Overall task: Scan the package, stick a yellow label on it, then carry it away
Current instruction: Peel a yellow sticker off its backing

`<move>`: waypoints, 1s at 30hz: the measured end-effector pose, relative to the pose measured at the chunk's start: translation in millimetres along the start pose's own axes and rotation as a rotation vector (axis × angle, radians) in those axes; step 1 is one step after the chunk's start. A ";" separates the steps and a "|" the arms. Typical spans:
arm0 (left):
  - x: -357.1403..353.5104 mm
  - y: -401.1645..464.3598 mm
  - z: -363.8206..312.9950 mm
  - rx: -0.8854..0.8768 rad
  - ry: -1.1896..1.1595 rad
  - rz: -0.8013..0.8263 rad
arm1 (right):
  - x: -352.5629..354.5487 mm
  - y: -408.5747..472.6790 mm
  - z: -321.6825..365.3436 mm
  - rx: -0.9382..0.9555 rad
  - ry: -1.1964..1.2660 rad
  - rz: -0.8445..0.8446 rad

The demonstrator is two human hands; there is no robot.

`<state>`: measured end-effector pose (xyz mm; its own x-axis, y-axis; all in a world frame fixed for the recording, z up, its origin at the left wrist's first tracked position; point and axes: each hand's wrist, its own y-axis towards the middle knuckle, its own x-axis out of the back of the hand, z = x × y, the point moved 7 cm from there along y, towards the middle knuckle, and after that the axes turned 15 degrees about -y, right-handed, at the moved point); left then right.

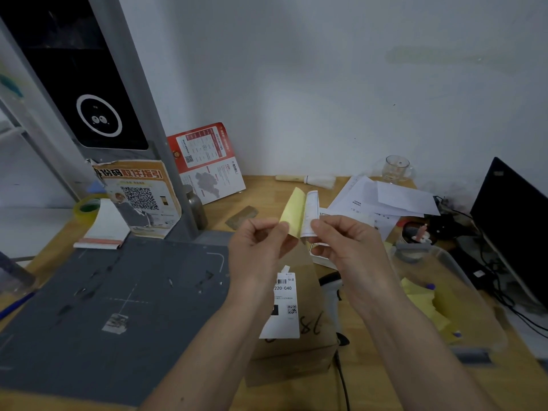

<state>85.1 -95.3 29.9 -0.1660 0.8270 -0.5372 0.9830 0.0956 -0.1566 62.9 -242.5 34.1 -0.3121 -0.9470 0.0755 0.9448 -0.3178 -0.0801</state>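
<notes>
Your left hand (261, 247) pinches one yellow label (293, 213); your right hand (344, 244) pinches its white backing (311, 213). One package (299, 345) lies below, near the table's (267, 191) front edge.

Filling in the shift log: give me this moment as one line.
step: peeling label | left hand: yellow sheet | right hand: white sheet | box: on table, beneath hands

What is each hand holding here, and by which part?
Left hand pinches the yellow label at its lower edge; right hand pinches the white backing strip near its bottom end.
</notes>
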 end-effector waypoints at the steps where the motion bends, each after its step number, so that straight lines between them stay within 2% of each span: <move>1: -2.7 0.1 0.4 0.014 -0.005 0.028 | -1.5 0.0 0.2 0.009 -0.013 0.013; 5: -4.4 1.6 -2.3 0.015 0.008 0.059 | -0.9 1.5 -1.3 0.010 -0.048 0.020; 9: 3.3 8.4 -3.1 -0.016 0.073 -0.016 | 5.2 3.9 -5.4 -0.032 -0.001 0.001; 18: 13.3 14.3 -2.6 -0.017 0.059 -0.134 | 19.9 4.3 -6.9 -0.065 0.059 -0.028; 30: 11.5 18.8 8.5 -0.053 0.101 -0.142 | 56.8 3.3 -8.8 -0.074 0.100 -0.137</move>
<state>101.0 -88.7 13.8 -0.2977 0.8544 -0.4259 0.9533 0.2425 -0.1798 47.4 -297.7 29.4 -0.4488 -0.8936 -0.0081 0.8841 -0.4427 -0.1492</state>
